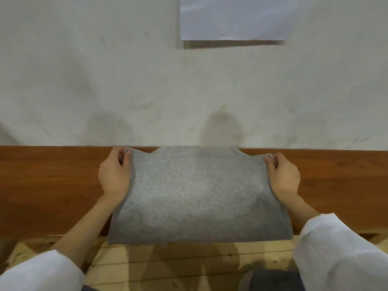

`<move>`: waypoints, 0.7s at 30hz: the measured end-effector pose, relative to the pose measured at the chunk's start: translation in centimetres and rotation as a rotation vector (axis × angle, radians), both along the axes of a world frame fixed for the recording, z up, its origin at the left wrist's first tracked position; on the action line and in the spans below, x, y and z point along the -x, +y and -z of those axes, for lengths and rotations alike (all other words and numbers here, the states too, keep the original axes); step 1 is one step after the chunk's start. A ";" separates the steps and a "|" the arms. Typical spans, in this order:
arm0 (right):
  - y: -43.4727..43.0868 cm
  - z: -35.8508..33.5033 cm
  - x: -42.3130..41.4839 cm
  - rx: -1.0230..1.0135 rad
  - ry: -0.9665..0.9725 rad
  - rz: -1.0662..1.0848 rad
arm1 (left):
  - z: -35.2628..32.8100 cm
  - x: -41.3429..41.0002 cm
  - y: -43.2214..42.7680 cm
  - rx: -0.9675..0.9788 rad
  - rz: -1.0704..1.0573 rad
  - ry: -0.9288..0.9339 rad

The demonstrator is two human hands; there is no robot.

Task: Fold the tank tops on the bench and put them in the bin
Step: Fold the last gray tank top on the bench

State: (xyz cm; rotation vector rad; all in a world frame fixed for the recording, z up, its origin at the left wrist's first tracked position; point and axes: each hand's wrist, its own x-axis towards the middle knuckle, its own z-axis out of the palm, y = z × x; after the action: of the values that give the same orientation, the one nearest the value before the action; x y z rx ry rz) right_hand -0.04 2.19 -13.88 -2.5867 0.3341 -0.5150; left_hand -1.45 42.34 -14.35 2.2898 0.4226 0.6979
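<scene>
Fingers (126,153) of our left hand (114,175): curled, pinching the far left corner of the grey tank top (197,196), with the tips hidden in the cloth. Our right hand (283,175): pinches the far right corner in the same way. Tank top: spread on the brown table (52,181), its near hem overhanging the front edge. Wall paper (237,17): we see it cut off at the top.

free: bare desk (52,185) left and right of frame | blocked: wall (105,80) behind desk, upper frame
</scene>
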 end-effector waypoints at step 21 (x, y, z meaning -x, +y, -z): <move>7.7 2.2 4.0 0.305 0.415 -0.340 | 2.2 3.5 -9.6 -0.623 0.486 0.534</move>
State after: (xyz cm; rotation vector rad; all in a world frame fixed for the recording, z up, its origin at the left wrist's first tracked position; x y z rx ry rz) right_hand -4.00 9.90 -16.06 -2.9535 -0.0626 0.1057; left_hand -4.98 32.72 -16.53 3.0054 -0.1595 -0.0607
